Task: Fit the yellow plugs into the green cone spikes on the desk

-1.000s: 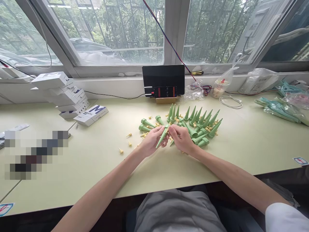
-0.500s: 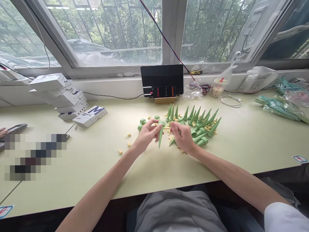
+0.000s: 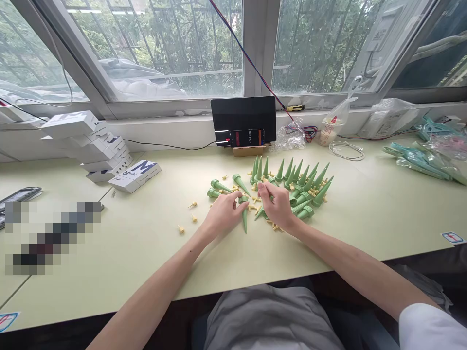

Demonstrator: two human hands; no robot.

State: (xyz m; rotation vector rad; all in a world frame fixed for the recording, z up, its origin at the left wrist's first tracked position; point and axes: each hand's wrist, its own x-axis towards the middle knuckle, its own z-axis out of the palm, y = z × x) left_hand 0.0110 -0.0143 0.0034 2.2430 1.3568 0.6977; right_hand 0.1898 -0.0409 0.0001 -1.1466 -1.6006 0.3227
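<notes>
My left hand is closed, thumb and fingers at the ribbed cap of a green plastic spike whose tip points toward me. Just right of it, my right hand is curled with thumb against fingers; whatever it pinches is too hidden to make out. Beyond my left hand lie a few more green spikes, caps to the left. Past my right hand, several green spikes stand upright or lie tilted in a cluster. Small yellow nozzle-like pieces are scattered among them and under my right hand.
Loose yellow pieces lie to the left. A phone leans on a black panel at the back. White boxes are at left; a bagged cup, a coiled cable and teal plastic items are at right.
My left hand has lowered and rolled palm-down, bringing the green spike slightly nearer to me. Spikes behind it are now uncovered. My right hand has hardly moved.
</notes>
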